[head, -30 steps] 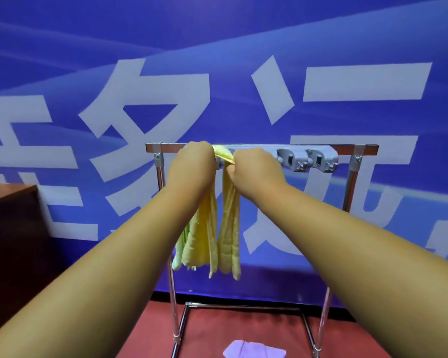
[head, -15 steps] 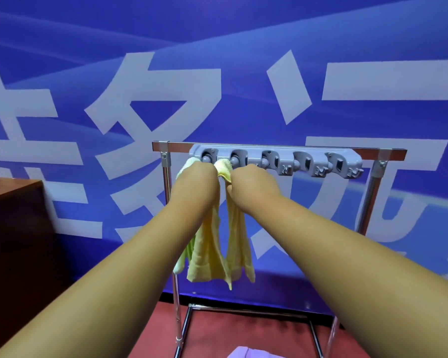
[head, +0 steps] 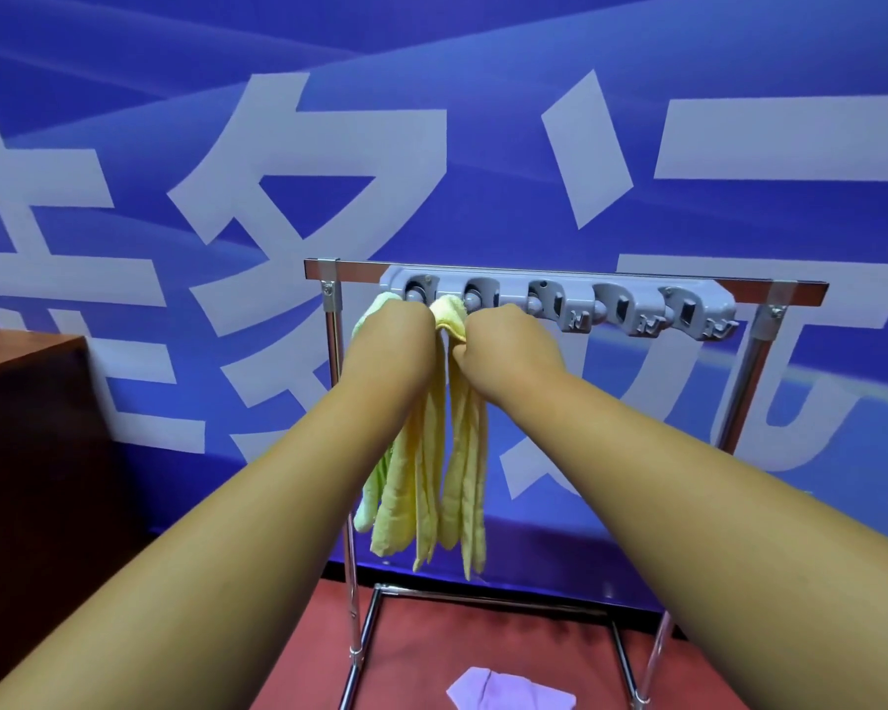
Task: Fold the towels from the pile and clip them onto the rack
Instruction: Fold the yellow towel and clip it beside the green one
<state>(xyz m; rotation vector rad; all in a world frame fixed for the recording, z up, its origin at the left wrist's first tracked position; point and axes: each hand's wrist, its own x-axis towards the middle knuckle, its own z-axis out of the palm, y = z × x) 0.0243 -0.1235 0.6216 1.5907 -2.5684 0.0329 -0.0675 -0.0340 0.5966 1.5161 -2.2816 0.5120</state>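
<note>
Ahead of me hangs a blue banner [head: 431, 69] with big white characters. At my left, against it, stands a dark brown wooden cabinet [head: 37, 453]. Below lies red floor [head: 483, 638].

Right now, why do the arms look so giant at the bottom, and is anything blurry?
Head view: the wide-angle lens stretches the forearms near the lower edge; left hand, right hand and yellow towel look sharp; metal legs of the rack glint; light is even.

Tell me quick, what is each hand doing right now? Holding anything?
Left hand: closed, gripping the top of the yellow towel.
Right hand: closed, gripping the same yellow towel right next to it.
</note>
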